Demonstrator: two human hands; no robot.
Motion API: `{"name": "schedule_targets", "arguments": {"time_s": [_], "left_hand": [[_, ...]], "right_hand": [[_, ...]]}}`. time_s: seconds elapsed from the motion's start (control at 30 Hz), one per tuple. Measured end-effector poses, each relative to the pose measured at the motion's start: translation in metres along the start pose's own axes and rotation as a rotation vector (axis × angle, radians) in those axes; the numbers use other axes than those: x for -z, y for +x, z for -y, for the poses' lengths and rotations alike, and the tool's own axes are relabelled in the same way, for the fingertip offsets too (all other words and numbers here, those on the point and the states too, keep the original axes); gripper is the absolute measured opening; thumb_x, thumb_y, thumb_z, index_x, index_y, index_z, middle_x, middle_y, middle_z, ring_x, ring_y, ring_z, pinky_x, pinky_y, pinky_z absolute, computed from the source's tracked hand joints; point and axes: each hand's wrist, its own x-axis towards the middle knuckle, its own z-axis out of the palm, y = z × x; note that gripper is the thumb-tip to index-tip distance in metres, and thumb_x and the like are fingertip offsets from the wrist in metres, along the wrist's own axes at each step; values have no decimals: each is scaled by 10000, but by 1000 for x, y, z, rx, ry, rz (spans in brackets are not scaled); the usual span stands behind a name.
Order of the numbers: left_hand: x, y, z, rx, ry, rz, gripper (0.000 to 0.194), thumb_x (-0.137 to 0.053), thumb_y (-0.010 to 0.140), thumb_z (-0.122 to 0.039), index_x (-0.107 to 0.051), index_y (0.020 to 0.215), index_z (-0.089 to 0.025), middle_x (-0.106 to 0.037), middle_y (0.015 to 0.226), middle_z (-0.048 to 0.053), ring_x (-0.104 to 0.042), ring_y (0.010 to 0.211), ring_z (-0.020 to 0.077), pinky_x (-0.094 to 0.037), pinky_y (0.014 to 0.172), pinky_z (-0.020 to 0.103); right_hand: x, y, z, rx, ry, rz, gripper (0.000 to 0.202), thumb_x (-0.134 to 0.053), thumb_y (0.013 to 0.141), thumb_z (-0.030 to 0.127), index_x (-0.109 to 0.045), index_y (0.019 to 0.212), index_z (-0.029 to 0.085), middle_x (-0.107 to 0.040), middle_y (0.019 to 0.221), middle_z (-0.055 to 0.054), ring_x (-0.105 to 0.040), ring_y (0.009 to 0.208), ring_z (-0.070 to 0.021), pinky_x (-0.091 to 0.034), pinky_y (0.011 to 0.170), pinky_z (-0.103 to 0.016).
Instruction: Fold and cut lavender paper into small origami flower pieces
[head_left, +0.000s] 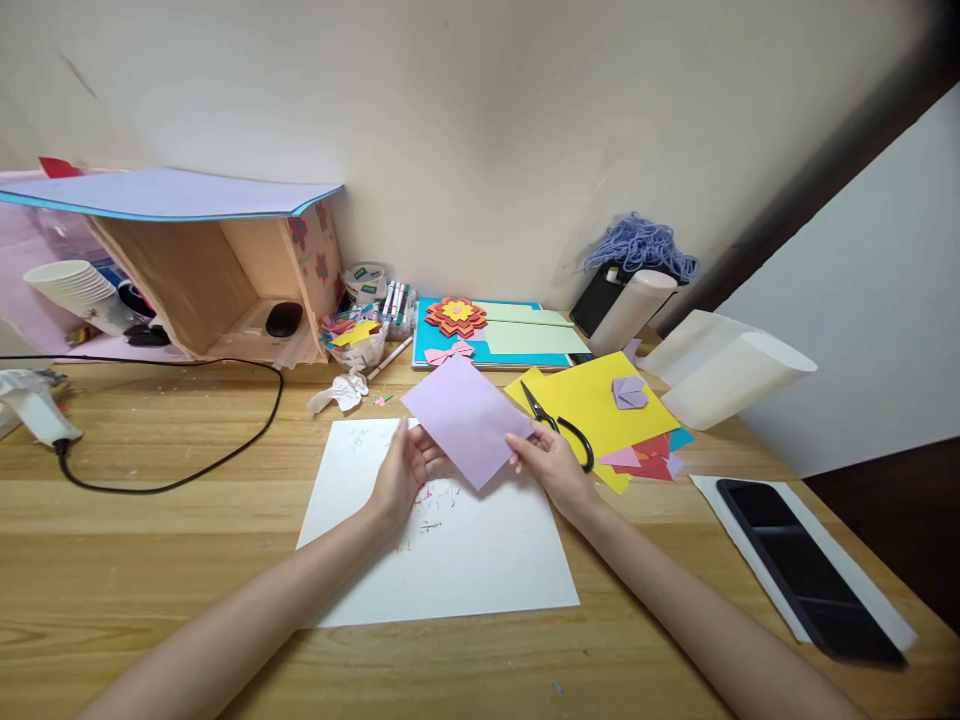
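Observation:
A square of light purple paper (469,420) is held up with its corners pointing up, down and sideways, above a white sheet (465,570) marked with small coloured strokes. My right hand (551,460) pinches its right corner between thumb and fingers. At its lower left edge is my left hand (405,465), thumb up and fingers partly behind the paper, closed lightly on it. Black-handled scissors (574,435) lie on yellow paper (615,400) just beyond my right hand, near a small folded purple piece (628,393).
Behind stand a cardboard box (247,270), a cup of paper scraps (360,345) and a layered paper flower (456,316) on blue and green sheets. A glue gun (34,405) with black cord lies left. At right are paper rolls (739,380) and a phone (802,570).

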Motion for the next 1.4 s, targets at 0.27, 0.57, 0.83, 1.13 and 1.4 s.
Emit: {"name": "schedule_targets", "arguments": {"time_s": [0.27,0.57,0.83,1.13,1.4], "left_hand": [[10,6,-23,332,12,266,701,-442,767,-649,-625,1103,-60,-624,1138,197,-595,1031,283,-455,862,351],[-5,-16,-14,384,547,333,305,-628,754,-420,-678,855,-137,-656,718,60,-560,543,139,-358,472,220],[3,2,-4,125,397,39,369,-653,729,-464,-639,896,-136,-665,794,52,-585,657,156,-407,592,230],[-3,-3,-5,138,351,112,439,-662,731,-443,-599,1058,-157,-677,938,81,-619,759,193,-441,654,265],[-4,-2,0,195,370,257,357,-647,762,-398,-651,993,-127,-680,948,115,-630,838,213,-461,763,316]], "right_hand": [[19,-8,29,-338,45,394,333,-702,695,409,-660,879,134,-638,718,-30,-557,561,-116,-390,505,-214],[13,1,17,-160,-80,238,473,-503,792,608,-658,761,163,-636,702,-20,-570,621,-135,-425,572,-229],[13,4,14,-85,-64,81,707,-271,805,733,-675,865,156,-683,932,-104,-609,931,-216,-435,874,-337],[-7,-5,-4,42,-232,56,369,-564,789,522,-610,872,166,-656,837,-33,-597,792,-199,-478,700,-305],[-12,-18,2,528,-800,190,494,-319,904,165,-354,1388,259,-444,1394,-37,-415,1274,-209,-349,1059,-401]]}}
